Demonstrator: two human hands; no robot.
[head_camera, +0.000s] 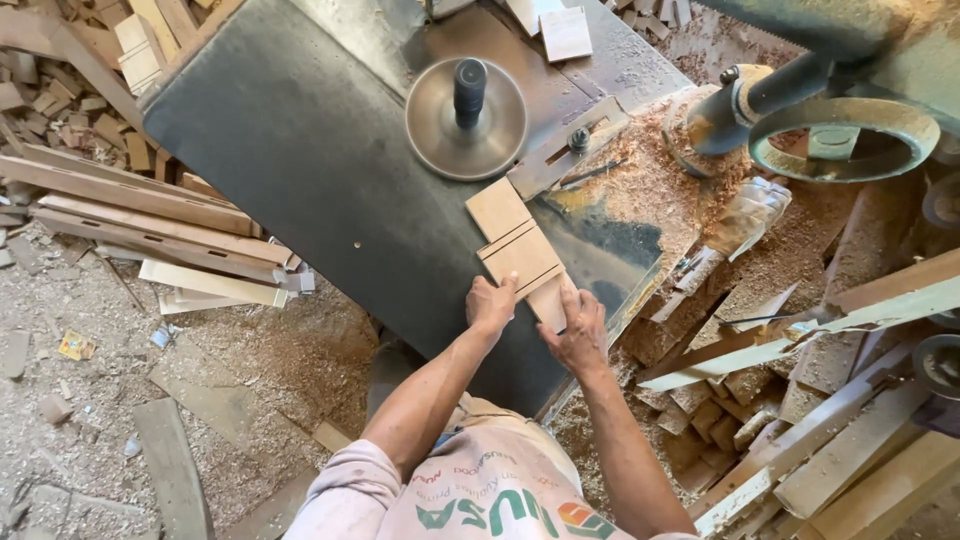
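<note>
**Two hands pressing a wooden board on a machine table**

The left hand (490, 305) lies flat, fingers close together and stretched forward, its tips pressing on the near edge of a flat wooden board (522, 256). It clasps nothing; the palm is down and the hand is simply laid on the wood. The right hand (577, 330) is likewise spread open and palm-down, resting on the board's nearer right part, fingers pointing ahead.

The board is pale brown, thin and rectangular, with a narrow groove cut across it. It lies slantwise on the dark, smooth metal table (300, 150), its far end close to a round metal disc (466, 120) from which a dark upright spindle rises. A slotted metal bracket (565, 148) sits just beside the disc.

Both forearms reach forward from the body, bent at the elbows and converging on the board. Sawdust (650, 190) is heaped at the table's right edge, beside a round handwheel (845, 135). Planks (130, 200) lie on the floor to the left.
</note>
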